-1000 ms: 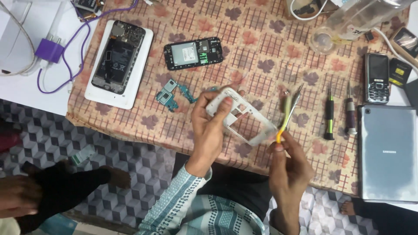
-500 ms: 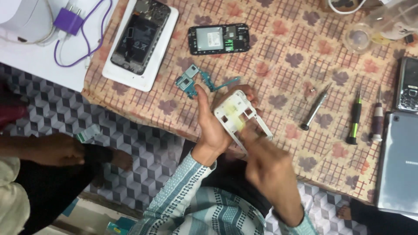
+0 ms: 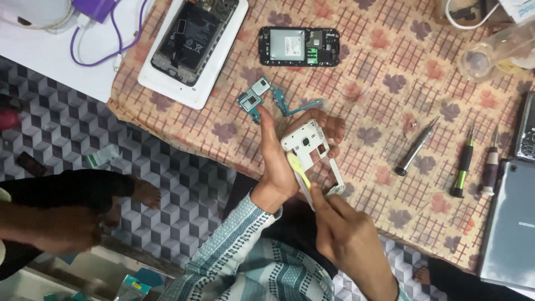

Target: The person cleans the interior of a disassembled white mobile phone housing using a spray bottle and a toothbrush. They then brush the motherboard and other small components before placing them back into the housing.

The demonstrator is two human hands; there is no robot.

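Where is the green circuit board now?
In the head view, the green circuit board lies on the patterned cloth, just above the left hand, below the opened black phone.

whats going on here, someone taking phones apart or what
A person sits at a cloth-covered table with opened phones on it. Their left hand holds up a white phone frame, and their right hand presses a yellow pry tool against its edge. Small green circuit boards lie just beyond the frame, a stripped black phone sits further back, and screwdrivers lie off to the right.
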